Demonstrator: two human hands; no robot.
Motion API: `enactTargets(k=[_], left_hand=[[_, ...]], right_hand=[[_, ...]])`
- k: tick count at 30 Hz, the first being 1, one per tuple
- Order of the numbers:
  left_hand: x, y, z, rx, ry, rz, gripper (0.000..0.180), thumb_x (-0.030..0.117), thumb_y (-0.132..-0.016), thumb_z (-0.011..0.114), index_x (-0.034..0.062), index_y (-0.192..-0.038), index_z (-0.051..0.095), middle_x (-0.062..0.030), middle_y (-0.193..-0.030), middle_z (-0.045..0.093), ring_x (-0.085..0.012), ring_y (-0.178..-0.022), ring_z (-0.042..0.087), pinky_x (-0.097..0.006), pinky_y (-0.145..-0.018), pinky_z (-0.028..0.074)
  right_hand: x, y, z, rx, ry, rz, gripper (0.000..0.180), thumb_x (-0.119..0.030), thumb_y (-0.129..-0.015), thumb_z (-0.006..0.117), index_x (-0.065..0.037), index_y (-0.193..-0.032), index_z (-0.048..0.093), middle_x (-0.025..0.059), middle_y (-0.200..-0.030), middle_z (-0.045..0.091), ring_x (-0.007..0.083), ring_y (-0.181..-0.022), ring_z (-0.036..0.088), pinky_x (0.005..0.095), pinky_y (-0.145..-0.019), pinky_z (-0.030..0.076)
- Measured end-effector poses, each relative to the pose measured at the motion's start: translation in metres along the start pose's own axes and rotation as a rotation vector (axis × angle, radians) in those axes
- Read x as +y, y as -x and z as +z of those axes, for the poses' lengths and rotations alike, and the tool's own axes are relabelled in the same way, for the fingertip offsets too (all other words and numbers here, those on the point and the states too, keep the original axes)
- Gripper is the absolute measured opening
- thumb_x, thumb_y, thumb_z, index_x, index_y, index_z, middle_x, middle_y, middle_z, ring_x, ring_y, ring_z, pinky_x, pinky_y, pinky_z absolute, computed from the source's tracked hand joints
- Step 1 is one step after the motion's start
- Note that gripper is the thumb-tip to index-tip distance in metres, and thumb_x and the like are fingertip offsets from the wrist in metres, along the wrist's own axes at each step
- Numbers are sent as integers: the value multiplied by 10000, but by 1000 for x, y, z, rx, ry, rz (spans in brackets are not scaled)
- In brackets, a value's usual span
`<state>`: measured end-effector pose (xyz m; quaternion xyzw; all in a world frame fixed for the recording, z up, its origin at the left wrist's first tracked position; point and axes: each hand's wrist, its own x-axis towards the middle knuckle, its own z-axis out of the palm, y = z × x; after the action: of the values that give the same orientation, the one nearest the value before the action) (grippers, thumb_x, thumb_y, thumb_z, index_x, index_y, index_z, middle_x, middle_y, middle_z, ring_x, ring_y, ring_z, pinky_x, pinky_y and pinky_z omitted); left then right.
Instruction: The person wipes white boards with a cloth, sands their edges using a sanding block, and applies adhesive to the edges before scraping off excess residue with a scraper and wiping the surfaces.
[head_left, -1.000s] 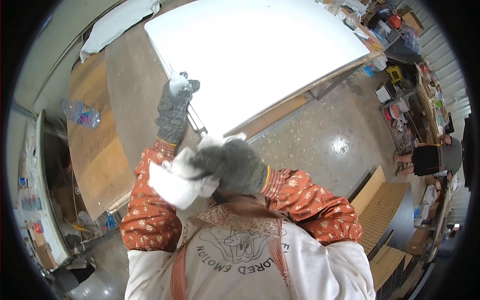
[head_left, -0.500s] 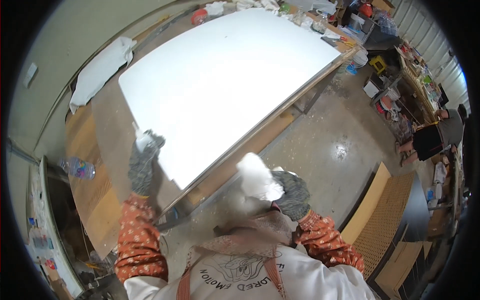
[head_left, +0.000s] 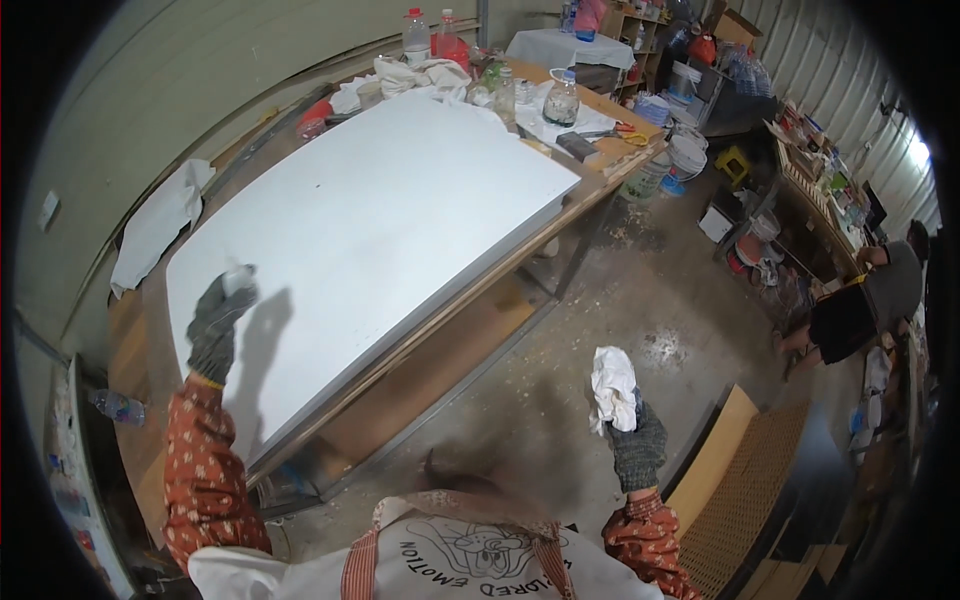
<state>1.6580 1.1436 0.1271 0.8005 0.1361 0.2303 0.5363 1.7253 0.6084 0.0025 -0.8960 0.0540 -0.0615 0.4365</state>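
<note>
left of frame, the left hand [head_left: 218, 318] grips a small pale thing over the white panel [head_left: 380, 230], as if applying; lower right, the right hand [head_left: 632, 440] bunches a rag [head_left: 612, 385], kept clear.

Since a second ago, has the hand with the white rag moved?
Yes. The right hand with the white rag has swung right and away from the white panel; it was close by the left hand, and now hangs over the concrete floor.

Board [head_left: 380, 220] lies on bench [head_left: 590, 150], bottles [head_left: 415, 35] behind.
</note>
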Motion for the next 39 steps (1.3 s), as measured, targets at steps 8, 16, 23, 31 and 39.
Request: enactTargets(k=[8,16,23,31,39], left_hand=[[28,-158,190,-250,-63,-24,367,145,-796,689,9,-1123,592,-51,-983,637,-140,-893,587,-282,-805,472],[32,-323,363,-265,-329,126,501,378,-732,694,17,-1072,617,-125,-930,666,-210,-834,632,-327,-763,488],[-30,-451,489,-402,-211,-20,320,240,-717,700,32,-958,670,-100,-823,674,-211,-758,633,-319,-719,486],[-59,-511,552,-181,-650,-133,418,333,-684,682,32,-973,664,-146,-895,670,-285,-821,639,-353,-751,486],[-105,-489,529,-194,-755,-220,366,291,-747,679,-5,-956,632,-140,-801,651,-265,-695,636,-369,-599,495]], right_hand=[[38,-84,-4,129,-16,19,511,-156,-676,733,-2,-1134,565,128,-1051,638,216,-903,617,351,-822,480],[51,-212,-17,202,37,241,390,-280,-703,756,-31,-913,540,79,-810,624,151,-736,581,315,-660,477],[26,-337,-2,219,69,38,372,-260,-685,764,-33,-911,576,83,-765,642,154,-671,586,326,-623,479],[57,-501,7,64,210,-67,432,-162,-607,816,-42,-952,585,139,-845,663,198,-745,645,336,-665,501],[1,-669,22,-147,93,-529,325,-135,-739,704,-23,-1029,607,148,-937,663,292,-855,654,362,-741,510]])
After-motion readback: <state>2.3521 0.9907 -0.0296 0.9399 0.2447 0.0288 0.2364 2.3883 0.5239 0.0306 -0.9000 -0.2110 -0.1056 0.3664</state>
